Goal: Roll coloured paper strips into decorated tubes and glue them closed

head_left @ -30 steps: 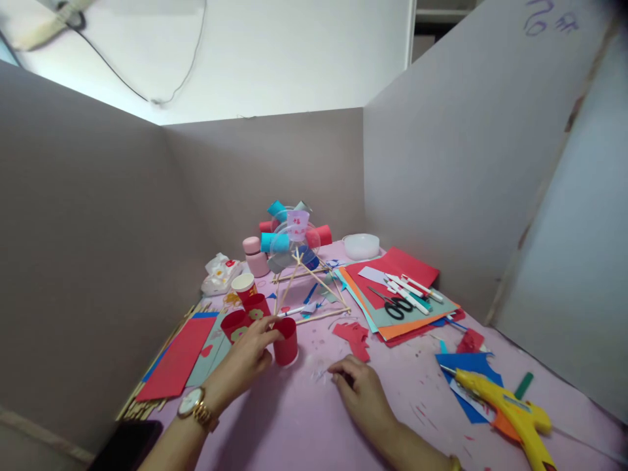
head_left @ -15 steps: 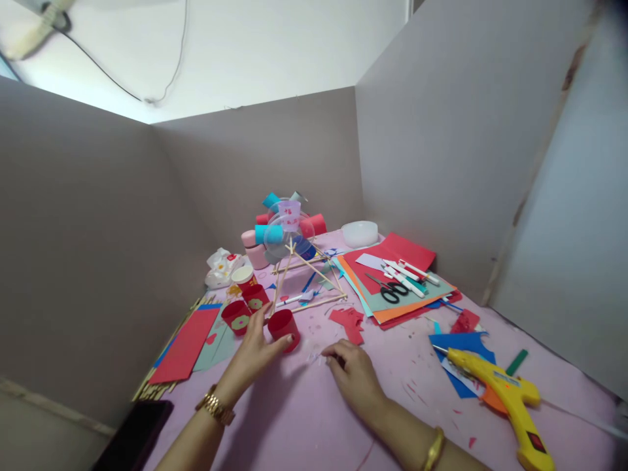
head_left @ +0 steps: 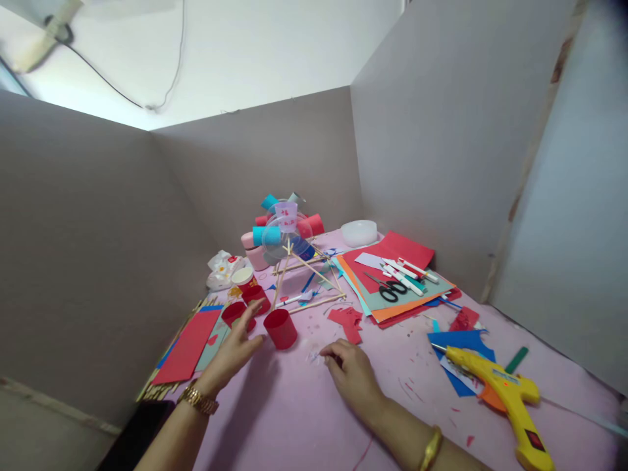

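My left hand point(head_left: 236, 348) is open, thumb and fingers apart, just left of a short red paper cup point(head_left: 280, 329) standing on the pink tabletop. Its fingers reach in front of two more red cups, one at the left point(head_left: 232, 314) and one behind point(head_left: 257, 298), and partly cover them. On the table to the right rests my right hand point(head_left: 354, 378), its fingers curled together by some clear scraps point(head_left: 314, 356). Whatever those fingertips may hold is too small to make out.
Behind the cups stands a stick frame point(head_left: 321, 303) carrying a wheel with coloured paper tubes point(head_left: 267, 235). Stacked paper point(head_left: 387, 314) with scissors point(head_left: 389, 291) and pens lies to the right. A yellow glue gun point(head_left: 505, 386) sits nearer. Red sheets point(head_left: 189, 347) and a phone point(head_left: 137, 435) lie left.
My left hand has let go of the nearest red cup and moved left, leaving the cup standing. My right hand has stayed in place.
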`<state>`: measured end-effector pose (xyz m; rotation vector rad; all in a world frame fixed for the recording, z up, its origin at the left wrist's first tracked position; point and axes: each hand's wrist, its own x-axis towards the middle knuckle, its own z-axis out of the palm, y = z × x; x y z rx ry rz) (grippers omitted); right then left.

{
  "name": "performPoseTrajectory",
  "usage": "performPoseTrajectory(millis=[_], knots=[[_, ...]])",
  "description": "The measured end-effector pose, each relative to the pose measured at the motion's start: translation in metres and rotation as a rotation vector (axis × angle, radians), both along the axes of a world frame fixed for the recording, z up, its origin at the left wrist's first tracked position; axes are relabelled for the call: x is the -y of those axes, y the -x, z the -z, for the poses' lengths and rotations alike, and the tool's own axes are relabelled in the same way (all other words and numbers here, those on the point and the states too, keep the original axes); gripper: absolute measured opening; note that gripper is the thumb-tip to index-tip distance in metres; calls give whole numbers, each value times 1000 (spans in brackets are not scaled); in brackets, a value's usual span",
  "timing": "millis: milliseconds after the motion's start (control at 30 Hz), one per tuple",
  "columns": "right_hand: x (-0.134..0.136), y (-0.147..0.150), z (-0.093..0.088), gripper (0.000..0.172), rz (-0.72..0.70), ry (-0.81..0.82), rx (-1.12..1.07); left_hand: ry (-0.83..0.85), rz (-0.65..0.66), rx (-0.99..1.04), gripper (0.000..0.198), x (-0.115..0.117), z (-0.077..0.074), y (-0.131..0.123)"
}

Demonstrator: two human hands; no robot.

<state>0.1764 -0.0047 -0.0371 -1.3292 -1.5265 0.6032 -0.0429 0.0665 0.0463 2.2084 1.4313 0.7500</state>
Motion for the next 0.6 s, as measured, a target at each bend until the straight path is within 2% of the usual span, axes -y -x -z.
performPoseTrajectory(millis=[167,233,367,467,600], knots=[[1,0,0,26,-9,2,-4,-151,8,-138,24,5,4,-10],[1,0,0,25,-15,4,-5,-203,5,-187,16,5,3,-15],[2,0,1,25,-27,6,-5,-295,-36,-275,15,-2,-3,-8],[2,0,1,25,-31,9,-6,-361,-103,-349,13,-12,-6,8],[2,0,3,24,-42,12,-11,-419,-215,-448,22,-27,-4,28]])
